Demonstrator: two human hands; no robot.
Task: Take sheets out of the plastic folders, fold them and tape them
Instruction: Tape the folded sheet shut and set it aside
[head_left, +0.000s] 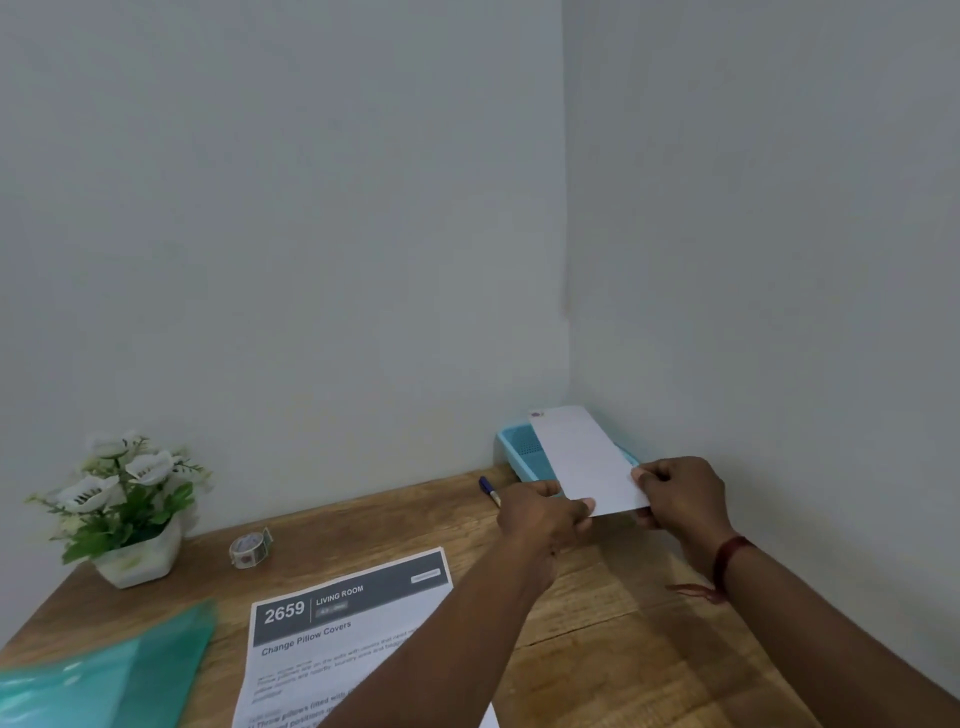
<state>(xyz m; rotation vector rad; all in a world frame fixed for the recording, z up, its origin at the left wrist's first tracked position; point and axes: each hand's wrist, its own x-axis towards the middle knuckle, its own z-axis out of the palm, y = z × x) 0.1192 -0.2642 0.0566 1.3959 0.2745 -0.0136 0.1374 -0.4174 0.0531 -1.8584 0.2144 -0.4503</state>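
both hands on it: left grip (545, 512) and right grip (675, 493) pinching the folded sheet's (587, 460) near corners, over the blue tray (514, 449).

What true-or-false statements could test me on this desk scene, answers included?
1. Both the left hand and the right hand hold the folded sheet. True.
2. The pen lies inside the blue tray. False: it lies on the table beside the tray.
3. The tape roll sits on the table near the flower pot. True.
4. The green folder lies at the table's right edge. False: it lies at the near left.
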